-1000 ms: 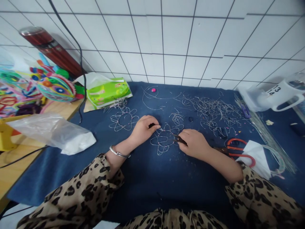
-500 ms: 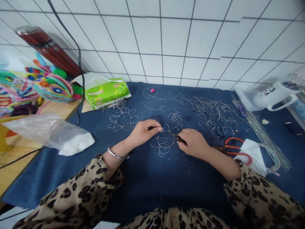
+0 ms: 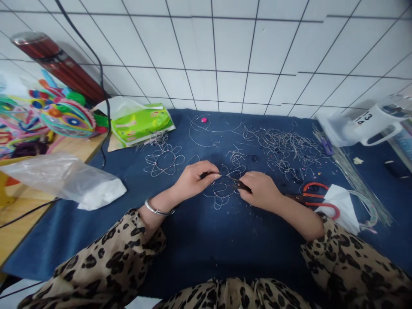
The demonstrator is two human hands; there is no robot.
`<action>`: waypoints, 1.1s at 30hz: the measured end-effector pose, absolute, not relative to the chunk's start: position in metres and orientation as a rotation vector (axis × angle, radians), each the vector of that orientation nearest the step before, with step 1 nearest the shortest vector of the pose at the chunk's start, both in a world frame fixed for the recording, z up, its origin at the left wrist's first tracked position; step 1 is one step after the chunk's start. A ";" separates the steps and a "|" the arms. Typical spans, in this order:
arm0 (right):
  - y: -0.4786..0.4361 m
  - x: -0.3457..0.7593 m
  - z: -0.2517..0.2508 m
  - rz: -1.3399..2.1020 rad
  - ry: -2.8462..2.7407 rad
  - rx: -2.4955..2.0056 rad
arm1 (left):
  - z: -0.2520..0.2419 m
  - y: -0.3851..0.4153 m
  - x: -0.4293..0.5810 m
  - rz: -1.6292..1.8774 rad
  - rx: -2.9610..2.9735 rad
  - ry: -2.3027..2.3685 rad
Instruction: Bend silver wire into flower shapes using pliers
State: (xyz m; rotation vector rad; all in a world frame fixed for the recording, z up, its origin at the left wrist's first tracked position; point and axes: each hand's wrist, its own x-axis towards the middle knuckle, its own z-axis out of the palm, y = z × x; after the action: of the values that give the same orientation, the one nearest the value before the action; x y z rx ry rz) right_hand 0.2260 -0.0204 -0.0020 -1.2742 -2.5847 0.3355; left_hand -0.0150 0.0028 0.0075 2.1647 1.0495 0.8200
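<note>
Hands | left (image 3: 198, 178) pinching wire flower (image 3: 222, 196) | right (image 3: 262, 189) curled round pliers (image 3: 243, 186)

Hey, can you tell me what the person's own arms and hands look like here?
Loose tan sleeves with black leopard-like spots cover both upper forearms. The left hand and right hand are ungloved. A silver-coloured bangle circles the left wrist; none shows on the right.

Bare left grip (image 3: 201, 178) partly hides the silver-wire flower (image 3: 222, 196); bare right grip (image 3: 260, 189), the dark metal pliers (image 3: 241, 185)
</note>
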 end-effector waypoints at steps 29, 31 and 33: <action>-0.022 0.227 -0.001 0.429 -2.531 -1.249 | 0.016 -0.022 -0.005 0.479 2.652 1.229; -0.022 0.227 -0.001 0.433 -2.535 -1.253 | 0.014 -0.019 -0.009 0.534 2.593 1.270; -0.022 0.227 -0.001 0.436 -2.536 -1.259 | 0.010 -0.013 -0.014 0.566 2.541 1.266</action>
State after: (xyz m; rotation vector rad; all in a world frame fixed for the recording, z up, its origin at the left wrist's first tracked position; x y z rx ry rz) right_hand 0.2267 -0.0224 -0.0013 -1.2587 -2.5364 0.4365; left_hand -0.0142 -0.0127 0.0100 2.5412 1.2661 0.5659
